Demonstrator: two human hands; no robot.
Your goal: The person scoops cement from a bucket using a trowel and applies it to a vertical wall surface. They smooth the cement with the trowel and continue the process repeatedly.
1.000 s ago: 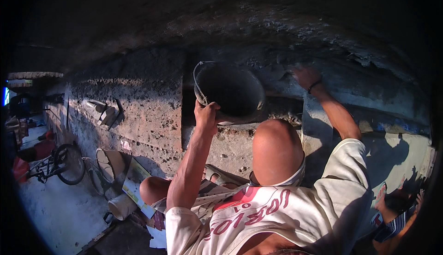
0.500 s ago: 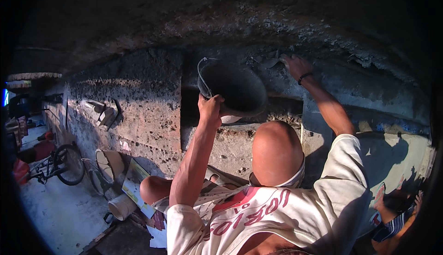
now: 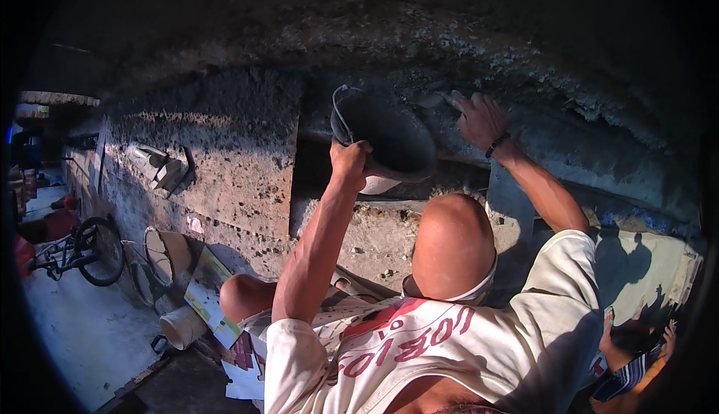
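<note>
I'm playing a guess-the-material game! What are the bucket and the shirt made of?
The bucket looks like dull plastic or rubber: its dark wall has no metallic shine, though shadow leaves this open. The shirt seems to be matte cloth, perhaps cotton, because it drapes in soft folds.

Matt bucket (image 3: 393,135); rough, crusted wall (image 3: 479,46); cloth shirt (image 3: 479,346).

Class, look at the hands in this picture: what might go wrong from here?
The left hand grips the bucket at its rim, and the bucket looks tilted, so it might slip or spill anything inside. The right hand holds a trowel near the rough, shaded wall, so knuckles might scrape.
</note>
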